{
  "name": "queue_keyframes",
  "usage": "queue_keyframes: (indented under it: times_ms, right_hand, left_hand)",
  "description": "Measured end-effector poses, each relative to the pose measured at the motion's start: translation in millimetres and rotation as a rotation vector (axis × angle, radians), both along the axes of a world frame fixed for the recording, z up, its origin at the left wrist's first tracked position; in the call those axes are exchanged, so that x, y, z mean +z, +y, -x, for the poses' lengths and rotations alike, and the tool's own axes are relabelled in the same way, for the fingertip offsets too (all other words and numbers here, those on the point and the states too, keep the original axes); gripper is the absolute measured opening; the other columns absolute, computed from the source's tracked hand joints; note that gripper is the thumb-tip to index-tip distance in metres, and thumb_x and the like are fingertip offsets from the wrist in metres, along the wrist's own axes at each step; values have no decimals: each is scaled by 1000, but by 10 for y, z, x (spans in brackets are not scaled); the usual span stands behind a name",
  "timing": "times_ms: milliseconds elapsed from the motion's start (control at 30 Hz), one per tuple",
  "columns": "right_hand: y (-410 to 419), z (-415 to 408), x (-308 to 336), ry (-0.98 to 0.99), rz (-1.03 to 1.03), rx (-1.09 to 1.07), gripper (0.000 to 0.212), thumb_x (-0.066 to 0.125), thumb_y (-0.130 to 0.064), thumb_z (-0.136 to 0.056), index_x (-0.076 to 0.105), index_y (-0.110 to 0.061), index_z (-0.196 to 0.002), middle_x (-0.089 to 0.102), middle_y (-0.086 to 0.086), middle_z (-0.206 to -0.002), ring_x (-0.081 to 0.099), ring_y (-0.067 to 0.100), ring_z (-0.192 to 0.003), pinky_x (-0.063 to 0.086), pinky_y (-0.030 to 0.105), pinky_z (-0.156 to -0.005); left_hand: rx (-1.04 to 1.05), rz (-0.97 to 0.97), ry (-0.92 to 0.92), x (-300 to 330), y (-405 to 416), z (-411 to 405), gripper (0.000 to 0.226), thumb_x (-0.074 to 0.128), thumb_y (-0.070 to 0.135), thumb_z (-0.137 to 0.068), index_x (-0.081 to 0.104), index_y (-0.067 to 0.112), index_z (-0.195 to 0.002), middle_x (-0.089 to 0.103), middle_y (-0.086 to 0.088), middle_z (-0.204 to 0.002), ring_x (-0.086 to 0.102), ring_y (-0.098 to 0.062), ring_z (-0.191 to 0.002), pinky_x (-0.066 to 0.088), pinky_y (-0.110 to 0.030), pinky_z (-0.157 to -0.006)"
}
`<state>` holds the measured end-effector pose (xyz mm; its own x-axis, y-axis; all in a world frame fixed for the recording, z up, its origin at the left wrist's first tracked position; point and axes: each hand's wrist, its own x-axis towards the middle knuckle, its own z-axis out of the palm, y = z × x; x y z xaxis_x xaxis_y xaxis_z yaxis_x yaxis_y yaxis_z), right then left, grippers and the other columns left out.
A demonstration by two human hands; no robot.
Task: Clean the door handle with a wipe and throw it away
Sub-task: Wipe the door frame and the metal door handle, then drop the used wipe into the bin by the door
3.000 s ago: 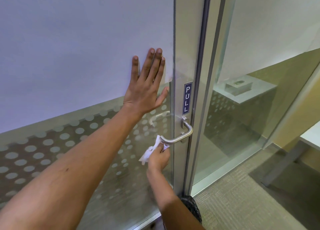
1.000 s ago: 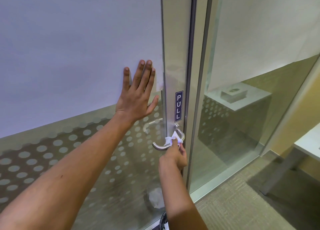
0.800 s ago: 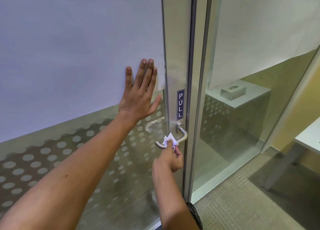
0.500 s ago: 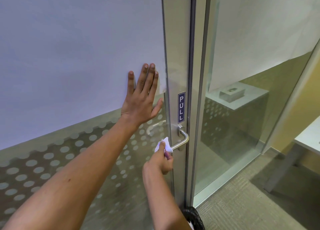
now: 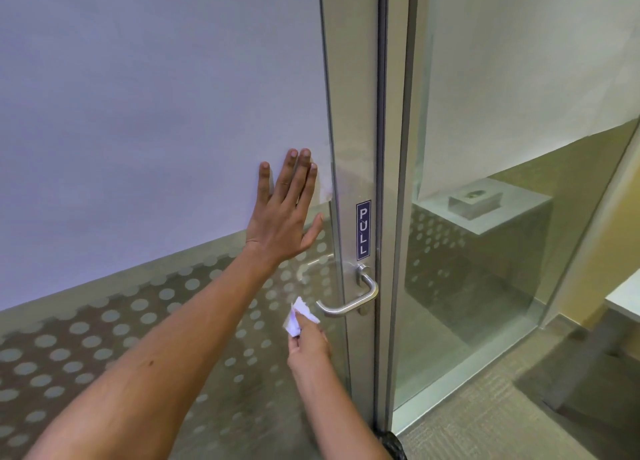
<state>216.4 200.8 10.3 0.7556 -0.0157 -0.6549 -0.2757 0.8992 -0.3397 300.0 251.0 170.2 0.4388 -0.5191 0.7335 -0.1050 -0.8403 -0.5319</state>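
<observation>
A brushed metal lever door handle [image 5: 349, 304] sticks out from the door's metal stile below a blue PULL label [image 5: 363, 230]. My right hand [image 5: 308, 343] pinches a crumpled white wipe [image 5: 300, 316] just left of the handle's free end; wipe and handle look slightly apart. My left hand [image 5: 285, 210] lies flat with fingers spread on the frosted glass door [image 5: 156, 130], up and left of the handle.
Right of the stile, a fixed glass panel [image 5: 485, 286] shows a low ledge with a tissue box [image 5: 474, 201] behind it. A white table edge [image 5: 623, 300] juts in at the right. Carpet floor [image 5: 502, 425] lies below right.
My right hand slid the wipe leftward along the lever and off its free end, and now holds it a little lower. My left hand stayed flat on the glass.
</observation>
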Motion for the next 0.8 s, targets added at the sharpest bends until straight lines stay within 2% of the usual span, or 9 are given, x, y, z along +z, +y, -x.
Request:
queue_keyframes:
  times_ms: [67,133,267,333,500,633,733,800]
  right_hand:
    - [-171,71,-83,-41,-16,166,17,68,4,-84,65,-9,-94,70,5,-92,65,14,-84,56,18,-64]
    - [-365,127,-158,-40,-6,270,14,67,2,-85,65,-11,-90,69,3,-86,64,11,-79,54,16,-51]
    - [-795,218,-304,-25,-12,373,16,62,1,-84,63,-8,-97,67,6,-88,62,16,-79,49,22,-68]
    - [-1000,251,-386,-14,-15,418,17,60,-1,-83,63,-5,-99,67,9,-93,63,19,-80,49,24,-71]
    - [-1414,276,-547,-4,6,487,3,56,-6,-85,60,-6,-85,67,11,-90,64,23,-79,50,27,-71]
    - [-1657,243,-674,-42,-18,527,12,53,-10,-86,61,-6,-79,70,10,-81,66,22,-74,57,26,-59]
    - [-1784,187,-808,-65,107,609,13,45,-2,-90,59,-3,-90,63,13,-90,63,21,-72,55,26,-57]
    - [-1867,152,-902,-72,323,697,18,44,4,-89,58,-3,-98,61,14,-91,63,20,-68,52,27,-56]
  left_hand:
    - [4,10,26,18,-13,43,85,44,51,-96,22,-3,-159,18,-24,-166,17,-40,-154,1,-64,-122]
    - [11,27,52,5,-34,101,87,47,49,-95,22,-4,-158,18,-26,-166,16,-40,-154,3,-65,-122]
    - [17,82,103,-231,-126,305,87,50,47,-93,24,-6,-157,18,-26,-165,15,-39,-155,5,-65,-122]
    - [28,97,147,-451,-199,443,86,49,47,-94,23,-6,-157,17,-25,-166,14,-38,-156,5,-64,-123]
    - [114,167,260,-1036,-369,780,82,44,45,-95,22,-3,-157,15,-23,-167,12,-35,-156,5,-62,-124]
    - [198,230,378,-1440,-480,1039,81,45,45,-95,28,-5,-156,16,-25,-166,14,-36,-156,13,-64,-123]
    - [276,307,477,-1696,-549,1241,79,42,46,-94,34,-6,-153,18,-26,-166,16,-37,-155,21,-66,-121]
    - [337,365,544,-1823,-599,1378,78,43,47,-95,35,-5,-152,18,-25,-166,15,-36,-155,22,-65,-121]
